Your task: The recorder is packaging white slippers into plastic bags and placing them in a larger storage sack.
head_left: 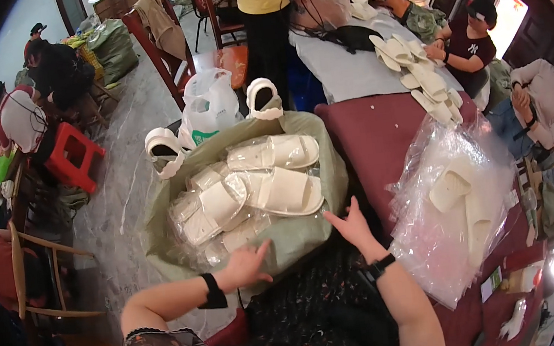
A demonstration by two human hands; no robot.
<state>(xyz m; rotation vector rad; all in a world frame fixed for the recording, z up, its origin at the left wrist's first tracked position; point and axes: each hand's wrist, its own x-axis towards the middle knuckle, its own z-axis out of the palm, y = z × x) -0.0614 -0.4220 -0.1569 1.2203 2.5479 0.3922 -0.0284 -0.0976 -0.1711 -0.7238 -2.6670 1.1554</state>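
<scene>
A pale green woven sack [162, 244] stands wide-mouthed in front of me, filled with cream slippers [286, 189] wrapped in clear plastic. My left hand [243, 264] is at the sack's near side, its fingers stretched out over the rim and nothing visible in them. At the near right corner of the sack is my right hand [353, 226], thumb and forefinger spread, holding nothing. Whether either hand touches the sack I cannot tell. To the right, two loose cream slippers [450, 185] lie on a stack of clear plastic bags [429, 251].
A dark red cloth [358, 136] covers the near table. More cream slippers [419, 75] lie in a row farther back. Behind the sack are a white plastic bag [209, 102] and a wooden chair [173, 68]. A red stool [73, 155] stands left. Several people sit or stand around.
</scene>
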